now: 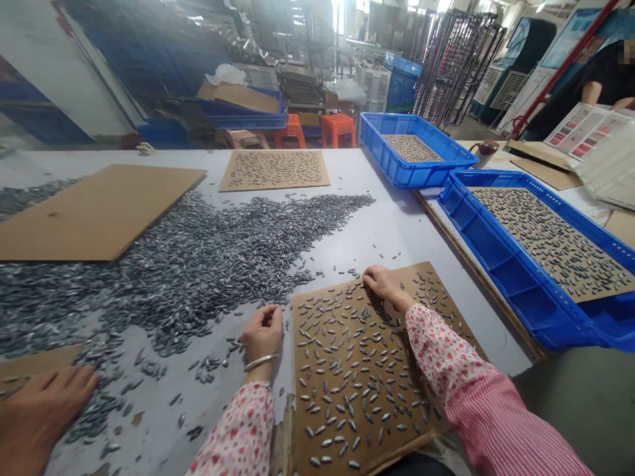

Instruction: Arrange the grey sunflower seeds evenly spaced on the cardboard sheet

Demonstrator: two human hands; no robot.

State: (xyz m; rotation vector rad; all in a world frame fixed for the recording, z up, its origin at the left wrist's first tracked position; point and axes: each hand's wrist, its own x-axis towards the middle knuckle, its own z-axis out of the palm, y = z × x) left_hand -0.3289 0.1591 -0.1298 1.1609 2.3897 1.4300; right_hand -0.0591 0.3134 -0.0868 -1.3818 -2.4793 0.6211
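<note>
— Metal pieces (347,377), small dull-grey oval ones, lie spread over the cardboard sheet (441,436) at the table's (397,225) near edge, right under her arms.

— And her hands?

— The right hand (381,281) rests at the sheet's far edge, fingers curled down on the pieces there; whether it grips one, I can't tell. The left hand (262,334) sits on the table just beside the sheet's left edge, fingers loosely curled, a bangle on the wrist.

— The big heap?

— The loose pile (198,264) sprawls across the table's middle, just beyond the left hand. Another person's hand (42,413) lies at the near left corner. Blue crates (496,264) stand along the right edge.
</note>
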